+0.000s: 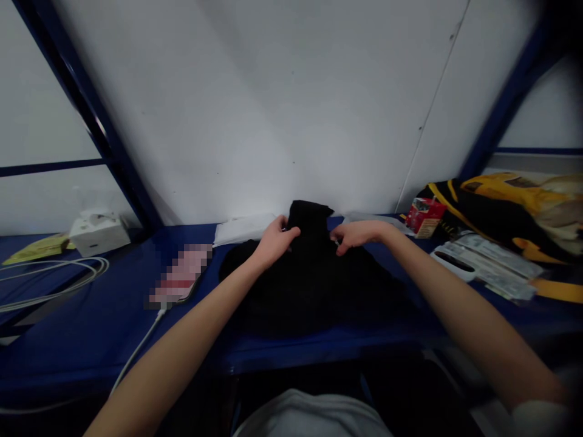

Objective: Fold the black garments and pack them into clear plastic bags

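A black cloth garment (310, 291) lies spread on the blue surface (291, 349), its narrow upper part raised near the wall. My left hand (276, 243) grips the garment's left side just below that raised part. My right hand (359, 237) reaches in from the right, its fingertips pinching the fabric opposite my left hand. The two hands stand a little apart. The black fabric shows few folds, and the garment's exact shape is hard to make out.
A phone (180, 276) on a white charging cable (136, 346) lies left of the garment. Further left are a white tissue box (99, 233) and a coiled cable (54, 282). To the right lie a red box (426, 217), blister packs (487, 267) and a black-and-yellow bag (505, 212).
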Available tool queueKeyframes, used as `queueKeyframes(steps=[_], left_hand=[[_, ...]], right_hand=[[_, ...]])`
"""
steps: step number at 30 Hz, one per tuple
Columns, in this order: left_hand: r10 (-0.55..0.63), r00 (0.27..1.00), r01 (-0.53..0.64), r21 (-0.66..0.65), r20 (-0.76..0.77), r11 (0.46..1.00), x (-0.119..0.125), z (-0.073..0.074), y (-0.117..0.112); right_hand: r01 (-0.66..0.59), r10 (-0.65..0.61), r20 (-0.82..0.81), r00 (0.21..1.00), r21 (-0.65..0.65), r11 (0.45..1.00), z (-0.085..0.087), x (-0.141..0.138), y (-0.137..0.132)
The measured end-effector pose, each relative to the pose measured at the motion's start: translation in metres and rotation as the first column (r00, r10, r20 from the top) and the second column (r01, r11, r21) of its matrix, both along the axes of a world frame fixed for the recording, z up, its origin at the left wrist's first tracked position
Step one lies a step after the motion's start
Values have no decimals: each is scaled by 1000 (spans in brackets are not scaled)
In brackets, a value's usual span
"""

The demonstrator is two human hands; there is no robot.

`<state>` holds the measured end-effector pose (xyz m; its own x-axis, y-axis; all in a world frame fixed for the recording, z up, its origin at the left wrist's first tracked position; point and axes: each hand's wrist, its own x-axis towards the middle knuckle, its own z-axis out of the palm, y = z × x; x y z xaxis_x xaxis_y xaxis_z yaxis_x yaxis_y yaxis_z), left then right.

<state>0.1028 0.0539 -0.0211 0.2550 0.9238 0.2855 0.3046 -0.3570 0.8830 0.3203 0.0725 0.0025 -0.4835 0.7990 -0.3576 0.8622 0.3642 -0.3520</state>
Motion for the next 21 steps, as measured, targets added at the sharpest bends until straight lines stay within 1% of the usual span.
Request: queueKeyframes(steps=[4, 6, 8, 11, 13, 15, 18, 20, 21], left_hand=[[97, 976, -77, -110, 197, 991, -6, 16, -5], [115, 968, -82, -152, 225, 985, -10, 25, -9], [77, 979, -40, -191, 191, 981, -16, 34, -12], [-79, 995, 93, -279, 60, 956, -29, 45, -18], [-201, 977, 161, -370, -74, 915, -39, 51, -23], [-319, 921, 186, -464, -225, 866, -48, 56, -28], [-452, 793, 187, -543, -408, 819, -59, 59, -30], [-485, 711, 160, -554, -510, 817, -64, 58, -25], [-473, 677, 131, -541, -563, 831, -66, 56, -22]], right_hand=[[-39, 46, -136, 990, 56, 998, 8, 10, 0], [-24, 37, -182, 983, 73, 997, 14, 20, 0], [5, 12, -217, 976, 75, 997, 20, 31, 0], [40, -29, -246, 969, 39, 998, 23, 45, 3], [46, -44, -237, 970, 5, 999, 22, 48, 5], [40, -40, -194, 980, -8, 999, 18, 47, 9], [24, -23, -118, 993, 7, 1000, 11, 43, 16], [35, -35, -72, 997, 9, 999, 7, 42, 19], [52, -52, -49, 997, 0, 999, 5, 42, 20]])
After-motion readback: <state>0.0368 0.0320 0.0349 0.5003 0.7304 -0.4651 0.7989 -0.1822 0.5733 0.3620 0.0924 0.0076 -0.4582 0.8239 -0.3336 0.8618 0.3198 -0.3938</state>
